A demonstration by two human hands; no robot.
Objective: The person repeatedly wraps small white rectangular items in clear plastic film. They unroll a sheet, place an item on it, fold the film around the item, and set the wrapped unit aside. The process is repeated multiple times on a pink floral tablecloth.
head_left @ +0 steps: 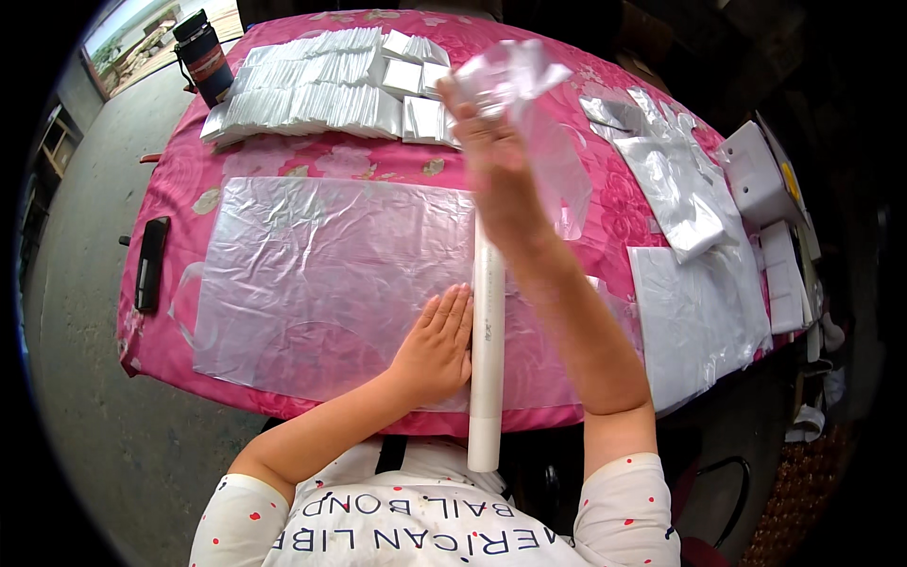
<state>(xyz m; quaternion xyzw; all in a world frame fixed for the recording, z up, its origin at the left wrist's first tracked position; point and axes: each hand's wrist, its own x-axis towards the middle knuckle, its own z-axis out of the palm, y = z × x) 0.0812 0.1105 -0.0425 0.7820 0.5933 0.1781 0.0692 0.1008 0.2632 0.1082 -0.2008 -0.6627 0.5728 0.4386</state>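
Our right grip [493, 146], raised, clenches crumpled clear plastic [515, 74]; our left grip [436, 342] lies flat, fingers straight, on a plastic sheet [312, 274] beside a white tube [487, 359].

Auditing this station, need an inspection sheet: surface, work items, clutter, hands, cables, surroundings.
Surface: pink floral cloth
Work items: clear film spread out, wrinkled; white tube across it, near end past the table edge
Clutter: white stacks, dark bottle, black oblong object, plastic sheets at right
Hands: left hand flat on the film beside the tube; right hand raised, blurred, gripping crumpled plastic
Cables: nothing seen
Surroundings: grey floor; right side dark
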